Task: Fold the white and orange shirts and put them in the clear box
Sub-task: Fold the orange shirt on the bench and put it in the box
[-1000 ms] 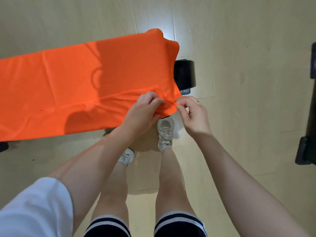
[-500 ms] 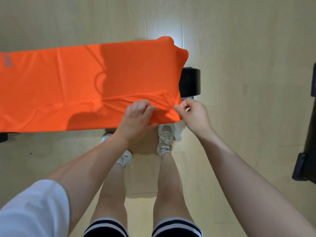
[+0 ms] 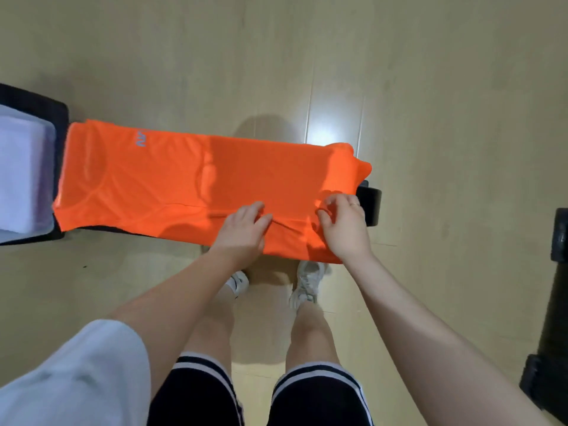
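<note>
Both hands are down on the orange shirt (image 3: 196,176), which lies stretched lengthwise along a narrow dark worktop (image 3: 370,204). Left hand (image 3: 242,230) pinches a crease near the front edge; right hand (image 3: 345,224) grips bunched cloth just beside it. At far left, the clear box (image 3: 50,133) holds white fabric (image 3: 18,167), touching the shirt's end.

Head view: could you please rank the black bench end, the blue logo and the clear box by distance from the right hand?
From the right hand:
1. Black bench end, just right.
2. Blue logo, far left on the orange shirt.
3. Clear box, left edge.
</note>
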Demonstrator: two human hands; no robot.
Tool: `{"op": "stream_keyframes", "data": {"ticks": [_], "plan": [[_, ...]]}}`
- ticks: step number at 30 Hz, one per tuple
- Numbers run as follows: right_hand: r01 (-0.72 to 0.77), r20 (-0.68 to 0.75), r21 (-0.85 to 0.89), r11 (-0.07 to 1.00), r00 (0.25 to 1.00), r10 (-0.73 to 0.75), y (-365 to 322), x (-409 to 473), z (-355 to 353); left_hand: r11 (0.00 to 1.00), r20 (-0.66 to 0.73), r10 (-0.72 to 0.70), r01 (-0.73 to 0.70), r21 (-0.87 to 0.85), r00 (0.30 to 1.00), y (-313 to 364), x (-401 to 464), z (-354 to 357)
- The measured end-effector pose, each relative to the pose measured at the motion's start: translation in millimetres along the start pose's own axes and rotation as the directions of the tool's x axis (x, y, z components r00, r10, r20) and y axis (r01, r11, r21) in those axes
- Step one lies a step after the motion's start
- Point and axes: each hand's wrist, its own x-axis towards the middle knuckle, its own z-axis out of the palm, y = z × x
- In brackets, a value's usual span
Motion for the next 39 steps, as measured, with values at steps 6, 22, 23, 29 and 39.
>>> {"op": "stream_keyframes", "data": {"ticks": [6,22,23,29,39], "plan": [[0.184,0.147,-0.061,0.981,0.974,-0.174,-99.0,48.1,24.7,0.974,-0.074,-0.175,0.162,-0.159,0.982,-73.2,11.1,-56.8],[0.043,0.357,-0.147,0.988,0.934,0.012,-160.6,227.0,114.4,0.918,0.107,-0.077,0.113,-0.381,0.991,-248.8,189.9,-92.4],[0.059,0.398,-0.155,0.986,0.917,0.007,-157.1,237.1,121.2,0.908,0.156,-0.070,0.128,-0.398,0.985,-252.4,201.8,-85.7],[0.056,0.602,-0.252,0.966,0.791,0.111,-137.7,272.1,154.7,0.887,0.477,0.041,0.187,-0.422,0.878,-259.9,242.6,-48.8],[0.081,0.552,-0.103,0.991,0.834,-0.011,-149.6,275.0,126.6,0.828,0.331,0.041,0.153,-0.539,0.943,-270.9,238.7,-53.7]]}}
